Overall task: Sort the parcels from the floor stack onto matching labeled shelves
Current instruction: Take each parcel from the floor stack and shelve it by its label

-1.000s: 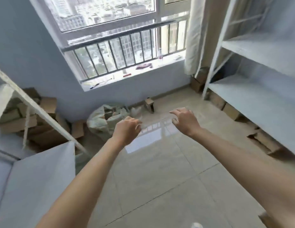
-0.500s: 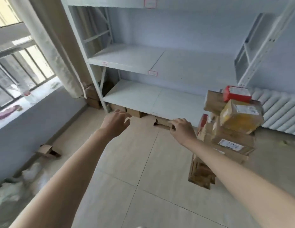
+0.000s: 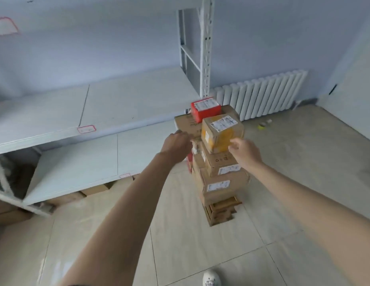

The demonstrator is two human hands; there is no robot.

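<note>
Both hands' fingers spread empty beside the yellow parcel [image 3: 221,133], its label unreadable.

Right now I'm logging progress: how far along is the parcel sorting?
Nothing looks done: the shelves show no parcels. In hand: the left hand and right hand reach either side of the yellow parcel atop the stack, neither clearly gripping. Left: the whole stack, including the red parcel.
</note>
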